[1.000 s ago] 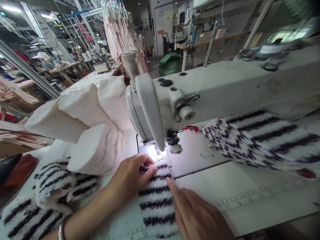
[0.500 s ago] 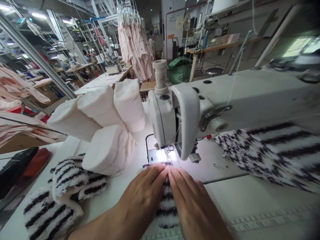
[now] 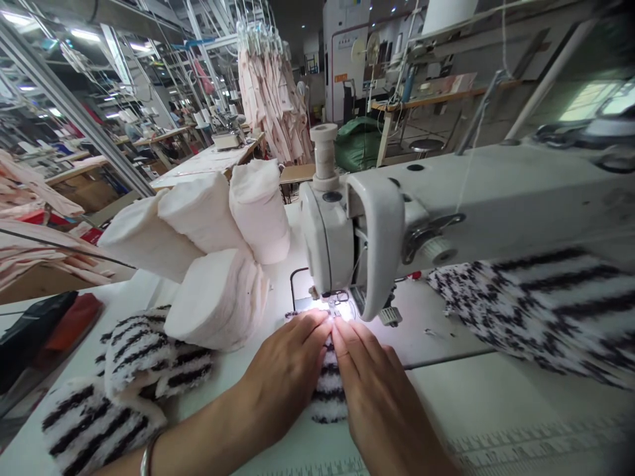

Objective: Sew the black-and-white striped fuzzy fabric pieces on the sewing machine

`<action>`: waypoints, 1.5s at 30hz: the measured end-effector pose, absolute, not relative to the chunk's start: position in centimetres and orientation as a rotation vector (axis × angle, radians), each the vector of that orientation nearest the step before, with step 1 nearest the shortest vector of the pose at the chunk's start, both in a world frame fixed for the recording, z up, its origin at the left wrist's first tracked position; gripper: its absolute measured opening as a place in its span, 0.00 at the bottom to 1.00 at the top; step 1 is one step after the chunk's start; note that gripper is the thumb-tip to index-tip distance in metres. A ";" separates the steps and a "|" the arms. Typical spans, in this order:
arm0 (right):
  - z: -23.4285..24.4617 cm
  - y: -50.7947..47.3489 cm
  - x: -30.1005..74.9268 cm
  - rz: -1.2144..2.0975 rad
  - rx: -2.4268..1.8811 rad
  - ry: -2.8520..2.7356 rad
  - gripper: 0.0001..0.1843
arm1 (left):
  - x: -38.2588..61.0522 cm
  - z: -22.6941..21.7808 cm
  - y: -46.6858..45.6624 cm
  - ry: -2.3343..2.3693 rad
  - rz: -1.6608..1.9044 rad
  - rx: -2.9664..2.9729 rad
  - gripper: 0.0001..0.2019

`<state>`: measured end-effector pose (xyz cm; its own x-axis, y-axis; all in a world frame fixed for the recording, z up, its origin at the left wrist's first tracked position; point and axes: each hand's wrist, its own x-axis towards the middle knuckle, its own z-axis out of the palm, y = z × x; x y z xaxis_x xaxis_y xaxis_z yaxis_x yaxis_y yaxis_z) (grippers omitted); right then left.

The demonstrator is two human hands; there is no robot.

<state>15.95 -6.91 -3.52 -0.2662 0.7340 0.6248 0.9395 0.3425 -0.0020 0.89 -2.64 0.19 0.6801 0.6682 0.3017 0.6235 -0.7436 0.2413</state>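
Note:
A white industrial sewing machine (image 3: 446,211) stands across the table, its lamp lighting the needle area (image 3: 336,309). My left hand (image 3: 288,373) and my right hand (image 3: 377,390) lie flat side by side on a small fluffy piece with black and white stripes (image 3: 327,390). The fingertips of both hands press its front end right at the presser foot. Only a narrow strip of the piece shows between the hands. The fingers are stretched out, gripping nothing.
Several stacks of pale pink fabric pieces (image 3: 213,244) lie left of the machine head. More striped fluffy pieces sit at the lower left (image 3: 114,383) and under the machine arm at right (image 3: 536,311). A printed ruler (image 3: 520,439) runs along the table's near edge. Hanging garments and other work tables fill the background.
Both hands have come together and slid forward to the needle, covering most of the striped piece. The piece has moved further under the presser foot, so less shows behind the hands.

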 end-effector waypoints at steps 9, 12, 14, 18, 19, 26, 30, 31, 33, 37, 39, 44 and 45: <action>-3.3 -6.7 17.2 -0.118 -1.422 -2.155 0.24 | 0.7 0.7 -2.8 1.005 0.592 2.777 0.18; -2.0 -6.2 19.4 0.197 -1.242 -2.241 0.27 | -0.1 2.0 -3.6 1.052 0.583 2.627 0.13; -1.2 -5.7 20.7 0.335 -1.155 -2.278 0.25 | -0.9 2.5 -4.1 1.088 0.556 2.493 0.08; -0.8 -5.0 21.5 0.234 -1.074 -2.344 0.18 | -1.8 2.0 -4.6 1.075 0.458 2.409 0.05; -0.9 -4.9 21.3 0.206 -1.068 -2.350 0.18 | -1.8 1.8 -4.6 1.063 0.452 2.415 0.05; -1.4 -4.8 20.7 0.165 -1.086 -2.333 0.17 | -1.7 2.0 -4.7 1.013 0.409 2.435 0.06; -1.2 -5.7 20.9 0.141 -1.106 -2.341 0.19 | -1.7 2.4 -4.6 0.971 0.362 2.465 0.06; -1.2 -6.3 20.8 0.120 -1.115 -2.344 0.20 | -1.7 2.5 -4.6 0.966 0.372 2.475 0.05; -1.3 -7.8 20.4 -0.014 -1.146 -2.320 0.23 | -1.5 2.8 -4.6 0.954 0.413 2.493 0.06; -2.5 -11.3 19.3 -0.374 -1.200 -2.321 0.24 | -0.9 3.2 -4.7 0.820 0.393 2.554 0.11; -3.5 -12.4 18.9 -0.425 -1.220 -2.372 0.24 | -0.7 3.1 -4.7 0.750 0.324 2.620 0.12; -4.7 -12.5 17.9 -0.391 -1.322 -2.291 0.23 | -0.9 2.5 -4.4 0.699 0.298 2.705 0.14; -4.6 -12.3 17.7 -0.372 -1.341 -2.254 0.23 | -0.9 2.5 -4.2 0.703 0.309 2.705 0.14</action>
